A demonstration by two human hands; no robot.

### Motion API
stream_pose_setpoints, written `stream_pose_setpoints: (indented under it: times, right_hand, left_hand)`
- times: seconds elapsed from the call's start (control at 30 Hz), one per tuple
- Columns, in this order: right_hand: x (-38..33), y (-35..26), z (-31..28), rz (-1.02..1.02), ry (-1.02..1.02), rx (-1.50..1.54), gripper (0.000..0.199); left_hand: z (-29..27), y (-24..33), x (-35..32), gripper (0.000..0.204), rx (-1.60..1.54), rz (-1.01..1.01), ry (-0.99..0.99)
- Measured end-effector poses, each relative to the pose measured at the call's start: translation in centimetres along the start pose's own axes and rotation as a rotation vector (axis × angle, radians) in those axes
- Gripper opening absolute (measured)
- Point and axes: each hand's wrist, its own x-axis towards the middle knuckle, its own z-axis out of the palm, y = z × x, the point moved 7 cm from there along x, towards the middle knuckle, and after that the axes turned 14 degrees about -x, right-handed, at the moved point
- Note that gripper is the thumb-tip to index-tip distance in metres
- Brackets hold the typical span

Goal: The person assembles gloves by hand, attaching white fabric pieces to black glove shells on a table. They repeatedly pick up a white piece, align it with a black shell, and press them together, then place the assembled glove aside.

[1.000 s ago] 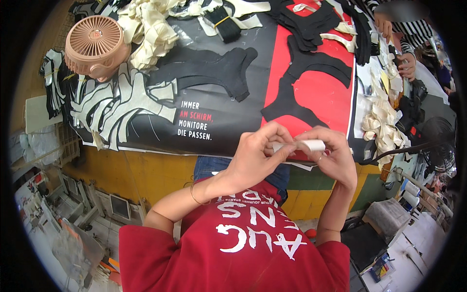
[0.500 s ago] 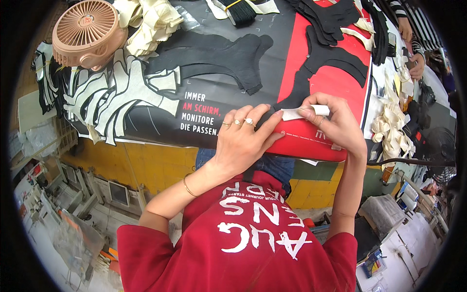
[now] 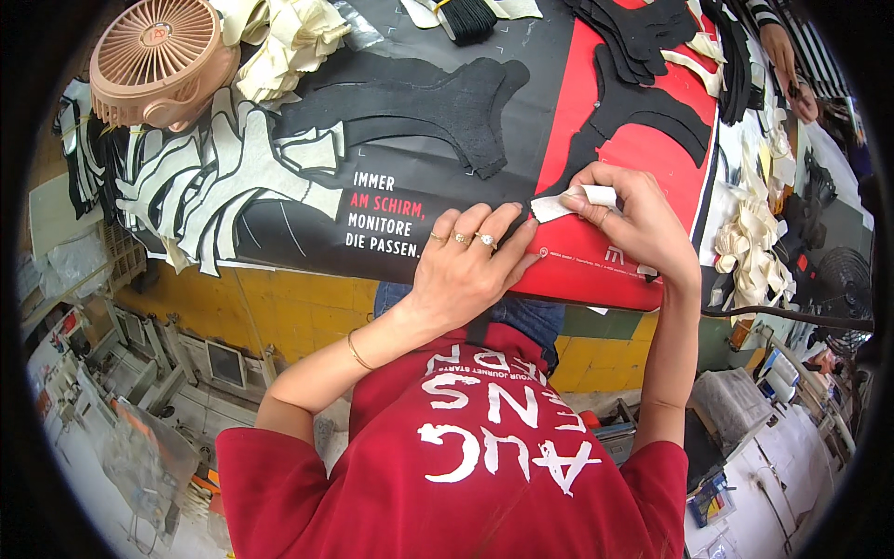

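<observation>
Between the thumb and fingers of my right hand [image 3: 643,224] is pinched a small off-white fabric strip [image 3: 550,208]. Its left end lies at the lower tip of a branched black fabric piece [image 3: 605,119], and its other end curls up by my thumb. My left hand [image 3: 466,270], with rings on its fingers, rests palm down on the printed black-and-red mat [image 3: 391,265]. Its fingers are stretched out, the fingertips close to the strip's left end. Whether they touch the strip I cannot tell.
Black cut pieces [image 3: 400,107] and black-edged white pieces [image 3: 242,177] lie on the left. A pink fan [image 3: 154,61] stands at the far left beside bundled cream pieces [image 3: 289,47]. More cream scraps [image 3: 745,247] are heaped right. Another person's hands [image 3: 787,70] show at the far right.
My right hand has shifted slightly left and up with the strip, which now tilts more. The fingers of my left hand have drawn a little off the black piece's tip.
</observation>
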Motion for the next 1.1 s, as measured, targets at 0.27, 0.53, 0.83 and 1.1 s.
stream_pose_setpoints:
  times: [0.27,0.53,0.83,1.1]
  right_hand:
    - [0.0,-0.2,0.0,-0.047,0.046,-0.042,0.019]
    - [0.0,-0.2,0.1,-0.081,0.094,-0.016,0.019]
    - [-1.0,1.5,-0.2,0.198,0.236,0.068,0.023]
    - [-1.5,3.0,-0.2,0.266,0.284,0.11,0.019]
  left_hand:
    - [-0.1,-0.5,0.1,0.045,-0.079,-0.043,-0.006]
    - [0.3,0.0,0.4,0.048,0.011,-0.039,-0.104]
    - [0.3,0.1,0.7,0.045,0.03,-0.031,-0.111]
    - [0.1,0.3,0.9,0.044,0.053,-0.019,-0.117]
